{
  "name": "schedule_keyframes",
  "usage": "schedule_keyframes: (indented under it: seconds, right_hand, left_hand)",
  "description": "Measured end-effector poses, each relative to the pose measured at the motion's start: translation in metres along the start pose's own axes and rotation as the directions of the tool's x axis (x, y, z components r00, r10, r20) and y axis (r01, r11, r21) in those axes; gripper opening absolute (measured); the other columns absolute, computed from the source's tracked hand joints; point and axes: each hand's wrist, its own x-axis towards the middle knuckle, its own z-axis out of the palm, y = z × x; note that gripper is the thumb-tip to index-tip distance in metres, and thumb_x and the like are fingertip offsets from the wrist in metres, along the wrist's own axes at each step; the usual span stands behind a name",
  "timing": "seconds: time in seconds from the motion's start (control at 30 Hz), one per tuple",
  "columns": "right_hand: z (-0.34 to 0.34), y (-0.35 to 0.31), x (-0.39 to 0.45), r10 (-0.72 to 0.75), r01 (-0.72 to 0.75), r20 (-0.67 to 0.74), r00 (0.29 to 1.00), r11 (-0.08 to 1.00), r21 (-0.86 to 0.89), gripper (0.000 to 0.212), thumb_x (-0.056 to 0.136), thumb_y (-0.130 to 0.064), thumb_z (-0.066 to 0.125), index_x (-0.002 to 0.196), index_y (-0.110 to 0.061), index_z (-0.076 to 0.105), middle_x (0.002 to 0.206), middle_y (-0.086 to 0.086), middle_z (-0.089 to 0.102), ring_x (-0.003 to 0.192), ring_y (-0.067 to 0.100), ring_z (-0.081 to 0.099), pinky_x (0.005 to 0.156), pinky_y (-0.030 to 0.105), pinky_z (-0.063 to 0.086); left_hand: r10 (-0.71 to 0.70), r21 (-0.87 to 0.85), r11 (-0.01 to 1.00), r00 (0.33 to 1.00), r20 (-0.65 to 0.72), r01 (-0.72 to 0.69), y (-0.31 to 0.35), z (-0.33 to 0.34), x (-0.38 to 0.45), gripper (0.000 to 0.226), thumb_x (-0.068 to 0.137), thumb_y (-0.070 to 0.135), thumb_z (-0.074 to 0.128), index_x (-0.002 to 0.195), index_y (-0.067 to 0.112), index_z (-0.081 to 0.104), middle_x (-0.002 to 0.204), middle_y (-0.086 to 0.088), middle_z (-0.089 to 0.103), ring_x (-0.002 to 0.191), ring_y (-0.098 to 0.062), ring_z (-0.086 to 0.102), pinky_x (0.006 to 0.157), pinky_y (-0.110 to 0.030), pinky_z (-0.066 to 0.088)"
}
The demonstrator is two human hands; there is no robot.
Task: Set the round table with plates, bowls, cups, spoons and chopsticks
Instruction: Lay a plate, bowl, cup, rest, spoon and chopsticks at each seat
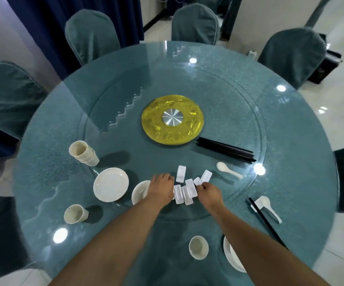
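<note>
The table (63, 124) I worked at was teal with a fine speckled grain. Its centre disc (172, 120) was yellow around a silver hub. Plates (110, 184), cups (83, 154) and spoons (228, 171) were cream-white; the chopsticks (226, 150) black; chair covers (91, 36) teal.

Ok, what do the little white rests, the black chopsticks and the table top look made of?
White rests: likely glazed ceramic or melamine; opaque, smooth, slightly shiny. Black chopsticks: probably plastic or lacquered wood; uniform matt black, cannot tell which. Table top: glass over teal cloth; it mirrors ceiling lights sharply.
</note>
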Motion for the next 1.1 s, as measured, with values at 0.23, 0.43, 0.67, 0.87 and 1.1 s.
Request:
schedule_keyframes:
  seconds: [0.23, 0.43, 0.67, 0.87, 1.1]
  right_hand:
    - [0.007, 0.005, 0.017, 0.041, -0.041, 0.013, 0.999, 0.998, 0.053, 0.031, 0.089, -0.024, 0.044, 0.063, -0.009, 0.049, 0.061, 0.006, 0.054, 0.069, 0.031, 0.052, 0.062, 0.031, 0.037]
    - [0.015, 0.007, 0.018, 0.061, -0.065, 0.037, 0.997, 0.990, 0.129, 0.028, 0.084, -0.025, 0.044, 0.065, -0.006, 0.050, 0.064, 0.010, 0.058, 0.060, 0.025, 0.048, 0.056, 0.031, 0.042]
    - [0.010, -0.009, 0.006, 0.032, -0.040, 0.073, 0.997, 0.993, 0.110, 0.028, 0.086, -0.027, 0.041, 0.071, -0.009, 0.055, 0.076, 0.010, 0.063, 0.074, 0.031, 0.059, 0.061, 0.031, 0.044]
    - [0.015, -0.040, -0.023, -0.089, 0.052, 0.140, 0.986, 0.967, 0.249, 0.024, 0.098, -0.020, 0.045, 0.112, -0.016, 0.063, 0.102, 0.004, 0.070, 0.071, 0.023, 0.064, 0.057, 0.023, 0.049]
    - [0.040, -0.054, -0.073, -0.147, -0.005, 0.258, 0.955, 0.860, 0.511, 0.024, 0.101, -0.015, 0.045, 0.108, -0.014, 0.067, 0.093, 0.006, 0.066, 0.060, 0.017, 0.061, 0.046, 0.023, 0.042]
  left_hand:
    - [-0.039, 0.276, 0.961, 0.993, 0.109, 0.008, 0.003, 0.022, 0.022, 0.073, 0.080, 0.036, 0.071, 0.143, 0.015, 0.040, 0.139, -0.005, 0.043, 0.136, -0.030, 0.033, 0.117, -0.062, -0.002]
    - [-0.045, 0.280, 0.960, 0.996, 0.080, 0.021, 0.000, 0.026, 0.029, 0.067, 0.078, 0.033, 0.069, 0.138, 0.014, 0.044, 0.133, -0.006, 0.044, 0.131, -0.030, 0.037, 0.118, -0.062, -0.004]
    - [-0.057, -0.173, 0.983, 0.998, 0.039, 0.063, -0.007, -0.005, 0.020, 0.067, 0.076, 0.049, 0.063, 0.131, 0.013, 0.047, 0.126, -0.006, 0.045, 0.122, -0.027, 0.039, 0.106, -0.035, 0.033]
    - [-0.046, -0.775, 0.627, 0.997, 0.068, 0.082, -0.020, -0.035, -0.032, 0.039, 0.070, 0.039, 0.076, 0.101, 0.021, 0.060, 0.098, 0.003, 0.069, 0.094, -0.017, 0.066, 0.084, -0.029, 0.052]
    - [0.090, -0.968, -0.132, 0.975, 0.204, 0.214, -0.042, -0.020, -0.103, 0.019, 0.088, 0.005, 0.070, 0.106, 0.002, 0.063, 0.106, -0.014, 0.067, 0.100, -0.020, 0.066, 0.100, -0.031, 0.051]
